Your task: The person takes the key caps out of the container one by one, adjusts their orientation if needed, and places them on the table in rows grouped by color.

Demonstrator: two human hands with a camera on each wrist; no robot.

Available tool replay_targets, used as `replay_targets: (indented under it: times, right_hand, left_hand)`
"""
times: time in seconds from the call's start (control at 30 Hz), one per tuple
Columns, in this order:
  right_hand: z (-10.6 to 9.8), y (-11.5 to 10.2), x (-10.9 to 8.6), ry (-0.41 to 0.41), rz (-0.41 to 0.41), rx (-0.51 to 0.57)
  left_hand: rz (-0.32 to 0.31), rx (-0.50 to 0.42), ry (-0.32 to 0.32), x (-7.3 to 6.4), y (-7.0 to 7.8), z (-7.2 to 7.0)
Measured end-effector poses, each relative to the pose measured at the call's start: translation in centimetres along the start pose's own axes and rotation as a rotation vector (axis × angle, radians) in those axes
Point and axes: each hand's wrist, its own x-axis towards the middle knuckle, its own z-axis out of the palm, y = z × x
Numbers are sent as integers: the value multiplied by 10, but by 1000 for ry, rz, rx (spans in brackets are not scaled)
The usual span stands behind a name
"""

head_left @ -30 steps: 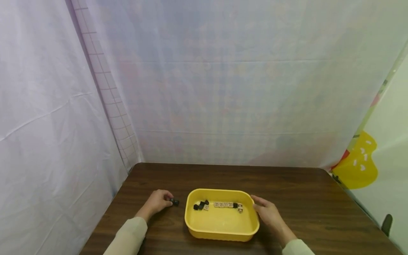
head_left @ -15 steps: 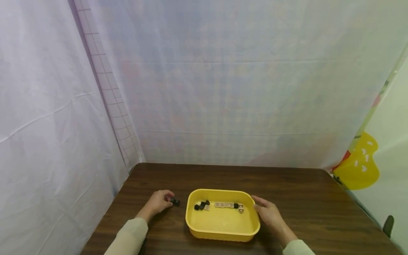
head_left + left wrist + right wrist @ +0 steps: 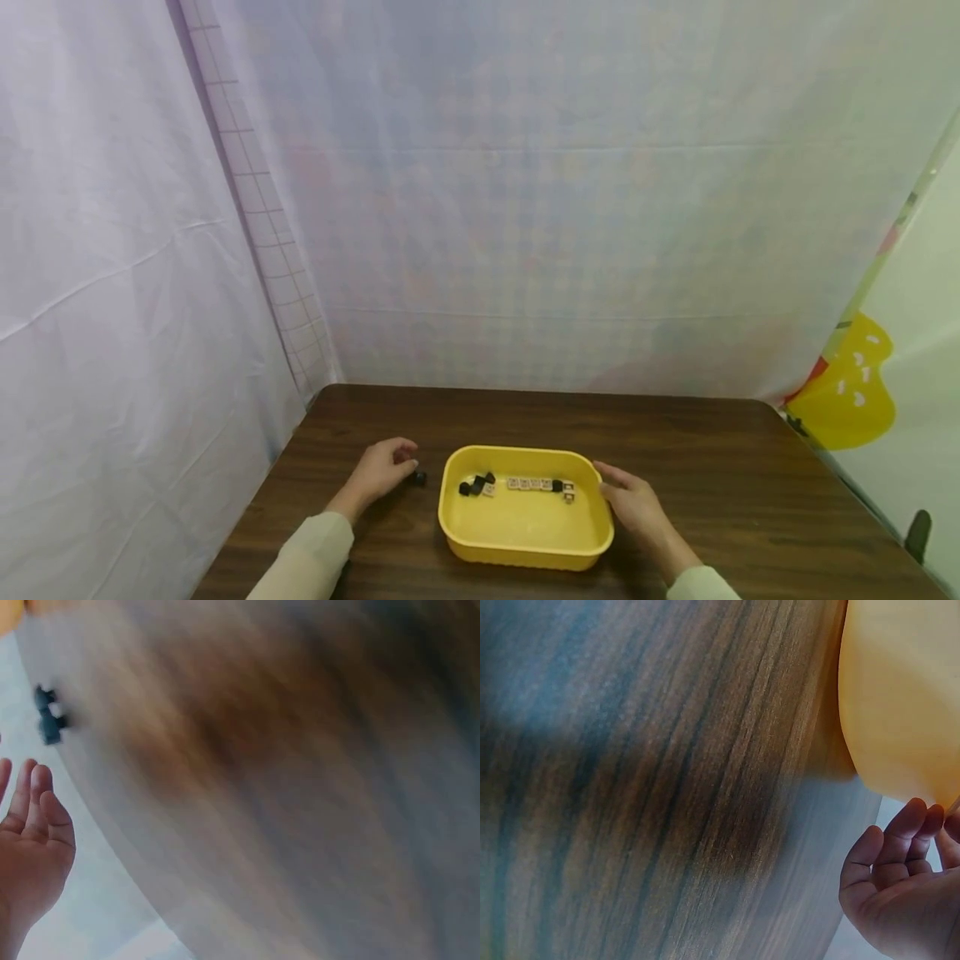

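Note:
My left hand (image 3: 377, 472) is on the table's left side, its fingers relaxed and holding nothing. Just beyond its fingertips lies a small black piece (image 3: 420, 478). The left wrist view shows this black piece (image 3: 49, 716) as knobby and apart from the left hand (image 3: 34, 840). To the right stands a yellow plastic tub (image 3: 525, 553), its right rim held by my right hand (image 3: 632, 504). Up close, the right hand (image 3: 904, 881) has bent fingers right at the edge of the tub (image 3: 900, 697). The thumb is mostly hidden.
Inside the tub are several black pieces (image 3: 477, 485) at the left. A row of pale patterned cubes (image 3: 529, 483) lies along its back, with small pale pieces (image 3: 568, 492) at the right end. Brown wood-grain table (image 3: 720, 467) extends around the tub; a white curtain (image 3: 525, 250) hangs behind.
My left hand has drawn its fingers off the black piece, which stays on the table. The right hand keeps its place at the tub. The view has shifted slightly.

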Motion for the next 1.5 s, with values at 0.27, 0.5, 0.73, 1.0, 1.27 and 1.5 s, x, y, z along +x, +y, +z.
replay_targets:
  times: [0.27,0.5,0.73,1.0,1.27,1.5]
  right_hand:
    - [0,1,1,5,-4,-25]
    - [-1,2,1,6,0,-59]
    - [0,3,0,14,-2,-26]
    - [0,2,1,16,15,-33]
    - [0,3,1,18,24,-7]
    - [0,2,1,19,30,-8]
  left_hand:
    - [85,-31,-22,3,38,10]
    - [105,-31,-82,0,60,29]
    - [47,6,-160,-2,70,43]
    - [2,176,-215,2,80,45]
    - [-107,379,-246,9,88,49]
    - [-67,516,-255,10,89,52]
